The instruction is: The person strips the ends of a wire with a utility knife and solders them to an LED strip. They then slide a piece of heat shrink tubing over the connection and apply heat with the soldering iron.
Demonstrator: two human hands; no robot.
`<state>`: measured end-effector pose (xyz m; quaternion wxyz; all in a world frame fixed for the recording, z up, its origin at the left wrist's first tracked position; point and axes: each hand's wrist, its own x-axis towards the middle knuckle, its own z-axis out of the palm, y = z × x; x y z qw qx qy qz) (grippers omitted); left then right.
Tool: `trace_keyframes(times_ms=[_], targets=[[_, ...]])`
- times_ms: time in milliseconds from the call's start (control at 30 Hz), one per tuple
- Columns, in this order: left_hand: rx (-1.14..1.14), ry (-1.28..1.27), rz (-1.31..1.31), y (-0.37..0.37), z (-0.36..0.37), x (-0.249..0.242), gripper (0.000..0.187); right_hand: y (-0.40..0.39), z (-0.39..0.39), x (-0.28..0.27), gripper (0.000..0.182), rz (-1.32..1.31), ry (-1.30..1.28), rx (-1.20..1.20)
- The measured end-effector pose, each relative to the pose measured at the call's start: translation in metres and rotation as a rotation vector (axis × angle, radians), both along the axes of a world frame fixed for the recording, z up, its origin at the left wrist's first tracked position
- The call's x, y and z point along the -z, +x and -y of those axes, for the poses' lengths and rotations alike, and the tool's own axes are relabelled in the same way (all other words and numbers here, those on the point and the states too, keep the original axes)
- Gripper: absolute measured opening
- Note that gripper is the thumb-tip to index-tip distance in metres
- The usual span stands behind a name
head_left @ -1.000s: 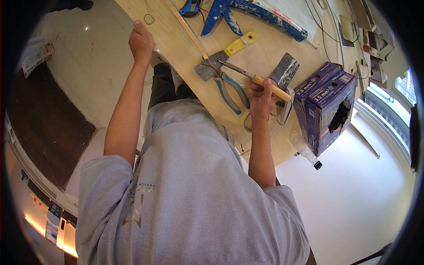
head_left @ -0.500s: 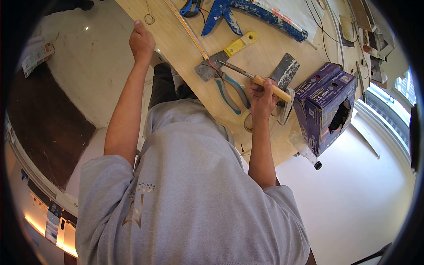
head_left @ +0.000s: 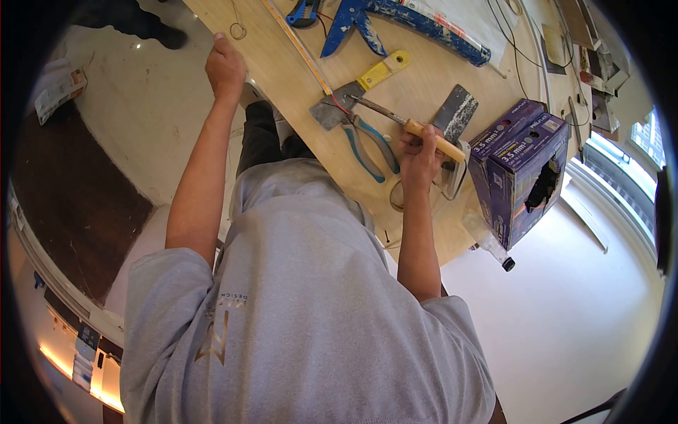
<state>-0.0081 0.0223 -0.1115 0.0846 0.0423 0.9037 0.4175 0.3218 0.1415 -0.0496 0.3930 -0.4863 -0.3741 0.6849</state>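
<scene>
My right hand [head_left: 419,159] is closed around the wooden handle [head_left: 446,148] of a soldering iron, whose metal tip rests near thin red wires [head_left: 339,106] over the grey blade of a yellow-handled scraper [head_left: 385,69]. These wires run from the end of a narrow LED strip [head_left: 295,44]. Just below lie blue-handled pliers [head_left: 369,157]. At the table's left edge, my left hand [head_left: 227,69] has its thumb up and its fingers curled; what they hold, if anything, is hidden. A thin wire loop [head_left: 238,30] lies near its thumb.
The wooden table [head_left: 424,85] also bears a blue caulking gun [head_left: 431,32], a blue cutter [head_left: 304,13], a dark paint-marked blade [head_left: 457,112], a purple box [head_left: 519,173] and a clear bottle [head_left: 492,247]. Another person's dark-clad leg [head_left: 141,25] shows at the upper left.
The other person's leg and foot reach further into view at the upper left. My hands and the soldering iron are almost unmoved.
</scene>
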Motion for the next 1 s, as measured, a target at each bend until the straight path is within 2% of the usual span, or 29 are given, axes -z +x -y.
trace_keyframes(times_ms=[867,1000], targets=[[0.015,0.020,-0.029,-0.0027,0.0017,0.0067,0.064,0.0001,-0.0003,-0.0037,0.013,0.024,-0.037,-0.020],[0.012,0.016,-0.017,-0.0013,0.0007,0.0029,0.064,-0.0011,0.0001,-0.0044,0.018,0.067,-0.013,-0.046]])
